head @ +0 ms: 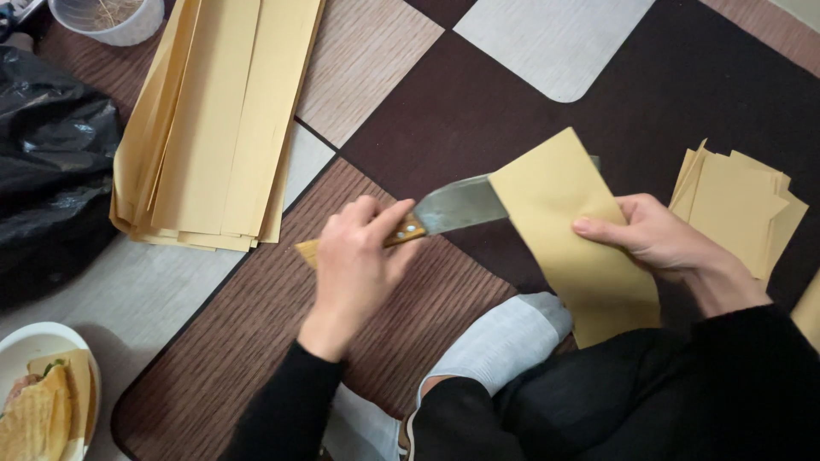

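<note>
My left hand [357,260] grips the wooden handle of a broad steel knife [457,206]. Its blade runs into the fold of a tan paper sheet [568,235]. My right hand [662,239] holds that folded sheet by its right edge, thumb on top. The blade's tip is hidden behind the paper. A tan strip end pokes out under my left hand. My socked foot [504,337] rests on the rug just below the sheet.
A tall stack of long tan sheets [218,119] lies at the upper left. A small pile of cut tan pieces [739,209] sits at the right. A black plastic bag [47,162] is at the left, a plate with a sandwich [38,401] at the bottom left, a white cup [111,17] at the top left.
</note>
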